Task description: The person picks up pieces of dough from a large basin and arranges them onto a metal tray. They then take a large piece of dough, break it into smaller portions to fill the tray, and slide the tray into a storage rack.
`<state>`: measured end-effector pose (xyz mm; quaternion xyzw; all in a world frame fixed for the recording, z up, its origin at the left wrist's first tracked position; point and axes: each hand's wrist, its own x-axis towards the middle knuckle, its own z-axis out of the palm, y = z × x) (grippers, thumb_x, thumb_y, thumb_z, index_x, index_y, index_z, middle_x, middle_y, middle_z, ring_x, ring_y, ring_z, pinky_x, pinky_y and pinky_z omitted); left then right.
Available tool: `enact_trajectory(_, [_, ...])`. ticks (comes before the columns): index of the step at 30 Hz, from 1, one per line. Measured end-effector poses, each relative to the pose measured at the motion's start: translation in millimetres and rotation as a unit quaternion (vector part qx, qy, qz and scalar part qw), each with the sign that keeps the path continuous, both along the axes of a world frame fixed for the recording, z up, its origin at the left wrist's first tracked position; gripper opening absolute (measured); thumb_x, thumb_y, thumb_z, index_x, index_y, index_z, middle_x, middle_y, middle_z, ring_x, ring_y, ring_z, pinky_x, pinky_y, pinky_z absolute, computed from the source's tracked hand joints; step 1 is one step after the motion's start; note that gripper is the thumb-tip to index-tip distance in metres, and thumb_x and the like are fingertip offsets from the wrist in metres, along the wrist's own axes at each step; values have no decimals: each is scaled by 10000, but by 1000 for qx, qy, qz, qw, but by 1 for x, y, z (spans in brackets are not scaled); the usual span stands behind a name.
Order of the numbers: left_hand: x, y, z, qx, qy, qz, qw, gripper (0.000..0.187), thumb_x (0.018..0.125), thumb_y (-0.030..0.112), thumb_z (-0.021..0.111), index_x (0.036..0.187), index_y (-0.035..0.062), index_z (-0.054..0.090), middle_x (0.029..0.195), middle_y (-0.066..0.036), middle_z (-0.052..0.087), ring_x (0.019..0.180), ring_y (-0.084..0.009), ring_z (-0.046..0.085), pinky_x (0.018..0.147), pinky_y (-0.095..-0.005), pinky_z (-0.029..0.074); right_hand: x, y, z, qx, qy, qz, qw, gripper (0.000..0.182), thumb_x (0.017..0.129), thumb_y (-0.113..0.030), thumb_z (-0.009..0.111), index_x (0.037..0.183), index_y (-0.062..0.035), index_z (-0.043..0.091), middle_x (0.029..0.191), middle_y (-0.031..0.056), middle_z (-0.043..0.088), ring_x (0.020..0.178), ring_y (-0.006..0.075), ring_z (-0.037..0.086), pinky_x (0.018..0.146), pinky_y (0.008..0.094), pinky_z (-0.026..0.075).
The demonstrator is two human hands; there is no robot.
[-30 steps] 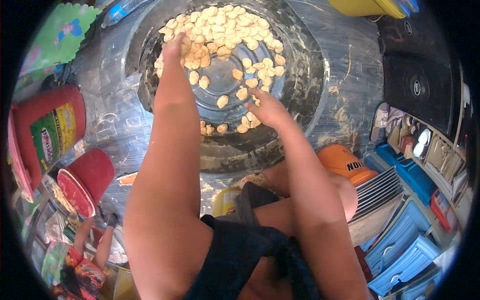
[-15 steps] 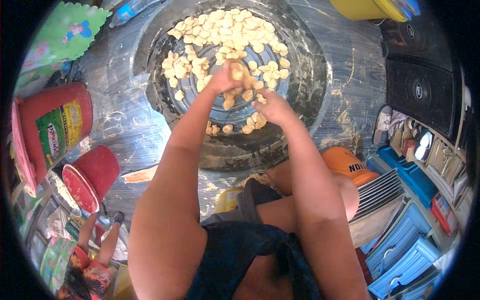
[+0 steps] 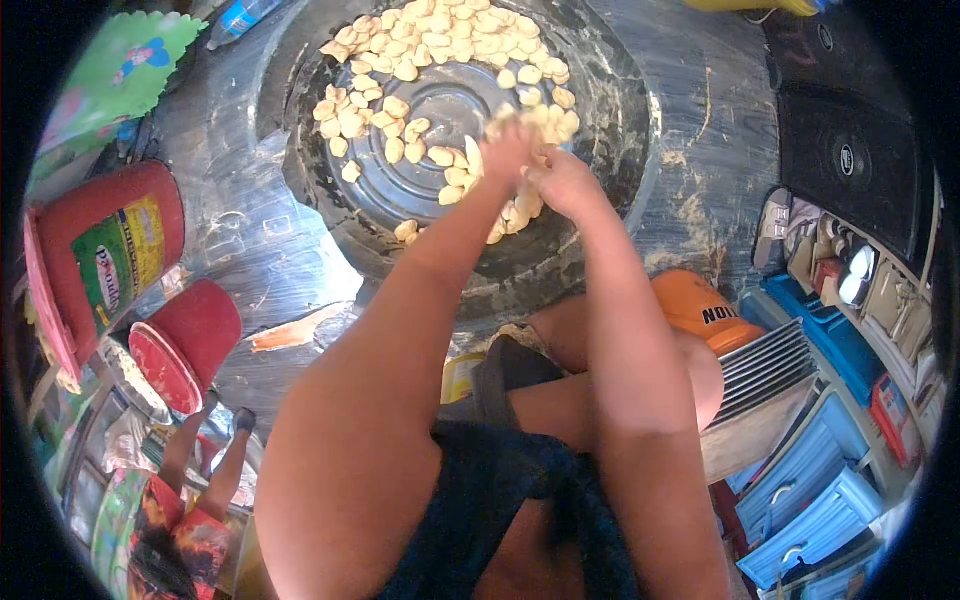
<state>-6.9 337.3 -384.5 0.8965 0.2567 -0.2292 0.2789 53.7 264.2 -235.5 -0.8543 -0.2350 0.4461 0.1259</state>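
Many pale, flat dough pieces point(image 3: 440, 35) lie over a round, dark ridged tub base point(image 3: 372, 205), thickest along its far side. Over the right part of the base, my left hand point(image 3: 508, 155) is among the pieces, its fingers blurred by motion. Close beside it on the right, my right hand point(image 3: 562, 182) has its fingers curled together near the same pieces; what they hold, if anything, is too small to tell. More pieces lie just left of and below the hands.
Red buckets point(image 3: 205, 325) stand at the left, with a blue-capped bottle point(image 3: 238, 20) at the upper left. Another person's legs point(image 3: 225, 480) show at the lower left. On the right are an orange container point(image 3: 700, 310), black cases point(image 3: 845, 160) and blue plastic drawers point(image 3: 810, 525).
Both hands have moved right, my left hand further, and now nearly meet. The pieces formerly under my left hand have shifted, baring more of the base's middle.
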Motion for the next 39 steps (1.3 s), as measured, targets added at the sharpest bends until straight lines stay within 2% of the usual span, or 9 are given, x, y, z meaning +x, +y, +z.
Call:
enact_trajectory(4, [-38, -38, 43, -50, -47, -91, 993, 684, 713, 446, 633, 1298, 152, 437, 1349, -162, 371, 1222, -368, 382, 958, -590, 294, 2, 0, 11, -21, 20, -24, 999, 493, 805, -349, 558, 1196, -49, 527, 1157, 204, 570, 1083, 331, 544, 915, 385, 432])
enact_trajectory(6, [-45, -13, 52, -263, -72, 62, 960, 689, 701, 441, 648, 1294, 160, 438, 1335, -172, 388, 1228, -380, 374, 964, -585, 292, 3, -3, 10, -48, -1, -21, 999, 476, 799, -342, 559, 1172, -47, 544, 1139, 205, 581, 1071, 336, 552, 903, 389, 441])
enact_trajectory(9, [-30, 38, 26, 70, -99, 92, 988, 828, 706, 630, 578, 1353, 157, 368, 1424, -218, 255, 1326, -413, 217, 997, -661, 144, 9, -14, 1, -80, -29, -43, 995, 469, 775, -338, 578, 1142, -45, 565, 1117, 205, 592, 1047, 340, 568, 895, 402, 448])
enact_trajectory(14, [-49, 74, -6, 99, 28, 364, 926, 917, 753, 726, 434, 1435, 152, 218, 1502, -190, 15, 1381, -381, -5, 1021, -650, 88, 3, -37, -29, -58, -46, -82, 994, 514, 758, -329, 578, 1180, -37, 552, 1205, 209, 541, 1122, 327, 520, 940, 392, 419])
enact_trajectory(18, [-75, -16, 18, -53, 50, 170, 983, 837, 745, 658, 495, 1355, 104, 349, 1482, -216, 90, 1346, -429, 149, 997, -659, 172, -8, -44, -57, -63, 1, -125, 990, 602, 721, -322, 597, 1244, -40, 500, 1245, 235, 496, 1144, 332, 501, 966, 383, 404])
enact_trajectory(22, [-96, -19, 15, -267, -101, 223, 932, 778, 724, 555, 605, 1342, 141, 380, 1396, -225, 307, 1295, -351, 322, 996, -598, 262, -28, -41, -74, -70, -5, -131, 989, 790, 681, -278, 681, 1368, -86, 341, 1360, 237, 353, 1210, 364, 425, 1005, 405, 368])
enact_trajectory(27, [-123, 35, 17, 86, 65, 245, 964, 831, 748, 678, 507, 1365, 145, 341, 1388, -162, 310, 1256, -377, 342, 987, -589, 259, -26, -41, -100, 15, -41, -129, 991, 993, 659, -283, 768, 1434, -125, 169, 1426, 272, 199, 1304, 405, 259, 1066, 406, 286])
enact_trajectory(33, [-157, 21, -14, -23, 69, 622, 780, 854, 742, 719, 476, 1324, 102, 377, 1396, -205, 225, 1244, -426, 270, 999, -559, 231, -7, -53, -174, 99, 68, -212, 970, 1091, 660, -374, 761, 1442, -76, 60, 1426, 297, 175, 1322, 367, 252, 1078, 371, 267])
enact_trajectory(39, [-82, -37, 5, -223, 65, 449, 863, 939, 747, 674, 525, 1361, 7, 281, 1377, -239, 306, 1254, -402, 325, 994, -479, 311, -19, -41, -127, -103, 133, -32, 985, 1143, 610, -454, 776, 1434, -41, 100, 1446, 227, 213, 1306, 365, 288, 1066, 363, 289])
